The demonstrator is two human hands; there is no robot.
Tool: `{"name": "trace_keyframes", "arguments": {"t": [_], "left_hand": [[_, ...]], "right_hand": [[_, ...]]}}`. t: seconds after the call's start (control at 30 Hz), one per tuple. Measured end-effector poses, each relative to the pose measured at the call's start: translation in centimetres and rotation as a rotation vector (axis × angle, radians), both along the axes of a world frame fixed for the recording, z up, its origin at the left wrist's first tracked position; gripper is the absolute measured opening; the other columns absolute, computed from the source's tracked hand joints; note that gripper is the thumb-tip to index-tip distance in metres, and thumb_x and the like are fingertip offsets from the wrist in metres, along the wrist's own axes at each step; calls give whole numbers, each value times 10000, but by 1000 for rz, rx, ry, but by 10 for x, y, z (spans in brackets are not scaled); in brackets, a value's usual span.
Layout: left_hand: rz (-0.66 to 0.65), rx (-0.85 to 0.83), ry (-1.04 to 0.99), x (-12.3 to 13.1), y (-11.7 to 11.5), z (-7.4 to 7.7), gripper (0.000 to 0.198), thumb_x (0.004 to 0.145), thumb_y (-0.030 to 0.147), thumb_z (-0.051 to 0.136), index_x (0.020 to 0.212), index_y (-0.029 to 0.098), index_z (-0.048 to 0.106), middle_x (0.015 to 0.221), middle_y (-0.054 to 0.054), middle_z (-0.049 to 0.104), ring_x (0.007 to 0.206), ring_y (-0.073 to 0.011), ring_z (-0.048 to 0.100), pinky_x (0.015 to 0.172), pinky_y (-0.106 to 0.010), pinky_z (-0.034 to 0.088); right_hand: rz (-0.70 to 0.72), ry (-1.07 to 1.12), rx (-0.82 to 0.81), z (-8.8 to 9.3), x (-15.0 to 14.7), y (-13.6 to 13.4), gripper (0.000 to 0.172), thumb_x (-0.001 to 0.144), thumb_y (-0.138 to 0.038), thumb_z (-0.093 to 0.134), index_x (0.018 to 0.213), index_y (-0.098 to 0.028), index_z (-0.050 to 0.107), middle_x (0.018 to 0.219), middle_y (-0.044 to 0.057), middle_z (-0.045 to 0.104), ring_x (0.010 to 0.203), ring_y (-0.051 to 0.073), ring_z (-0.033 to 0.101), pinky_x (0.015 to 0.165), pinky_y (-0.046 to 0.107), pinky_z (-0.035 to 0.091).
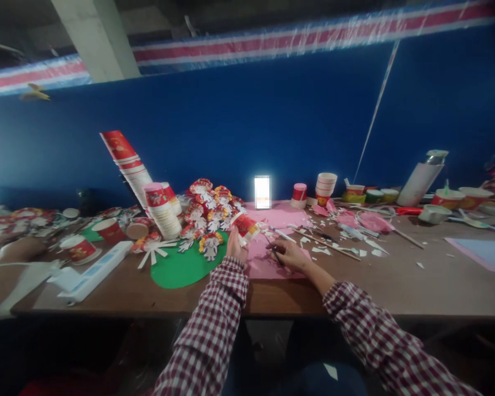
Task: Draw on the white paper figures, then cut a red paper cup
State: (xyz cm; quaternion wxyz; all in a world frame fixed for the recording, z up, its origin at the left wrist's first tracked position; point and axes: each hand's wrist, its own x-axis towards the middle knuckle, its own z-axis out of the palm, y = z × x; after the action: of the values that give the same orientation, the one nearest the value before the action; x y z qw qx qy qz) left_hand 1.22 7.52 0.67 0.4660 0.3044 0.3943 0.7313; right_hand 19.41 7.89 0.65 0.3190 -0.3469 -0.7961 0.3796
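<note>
My left hand (pixel 236 246) is closed round a red paper cup (pixel 246 224) with a gold and white print, tilted over a pink sheet (pixel 258 264). Just to its right, my right hand (pixel 287 255) grips dark scissors (pixel 275 251), their tips pointing up toward the cup without clearly touching it. Part of the scissors' handle is hidden by my fingers. Left of my hands, several paper cut-out figures (pixel 210 246) are heaped beside and on a green sheet (pixel 181 265).
Tall stacks of paper cups (pixel 167 220) stand at the left, behind a white power strip (pixel 103 269). Another person's hand (pixel 22 248) is at the far left. Paper scraps (pixel 377 247) and sticks (pixel 334 248) litter the right, before a flask (pixel 418 181). A lit screen (pixel 263 192) stands at the back.
</note>
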Motion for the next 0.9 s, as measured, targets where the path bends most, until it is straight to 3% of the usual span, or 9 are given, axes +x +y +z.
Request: {"name": "trace_keyframes", "arguments": {"t": [0.2,0.4,0.7,0.9], "left_hand": [[-5,7,-307,-4,-2,5,330,901,421,442,1089,185,575,1201,-94,610,1139,-194,558,894,-314,507],[-18,13,-300,-2,-3,5,335,884,433,474,1044,169,603,1103,-100,658,1043,-187,617,871,-306,516],[-41,-10,-250,8,0,-4,298,853,412,541,963,145,612,938,-78,702,818,-159,676,789,-301,535],[-61,-19,-228,9,1,-6,305,848,426,542,911,138,619,919,-97,702,839,-180,676,813,-325,522]], "right_hand": [[103,28,-117,-4,1,1,367,776,-432,583,967,-125,649,648,34,635,520,127,554,498,228,432],[157,34,-147,-1,2,-2,392,775,-458,590,966,-121,645,658,38,642,511,122,549,489,223,422],[113,-11,-57,4,1,-4,399,773,-462,580,968,-128,677,646,32,647,528,130,558,508,226,431],[105,-19,-39,5,1,-3,371,768,-441,590,943,-127,680,641,34,643,522,123,538,496,218,414]]}}
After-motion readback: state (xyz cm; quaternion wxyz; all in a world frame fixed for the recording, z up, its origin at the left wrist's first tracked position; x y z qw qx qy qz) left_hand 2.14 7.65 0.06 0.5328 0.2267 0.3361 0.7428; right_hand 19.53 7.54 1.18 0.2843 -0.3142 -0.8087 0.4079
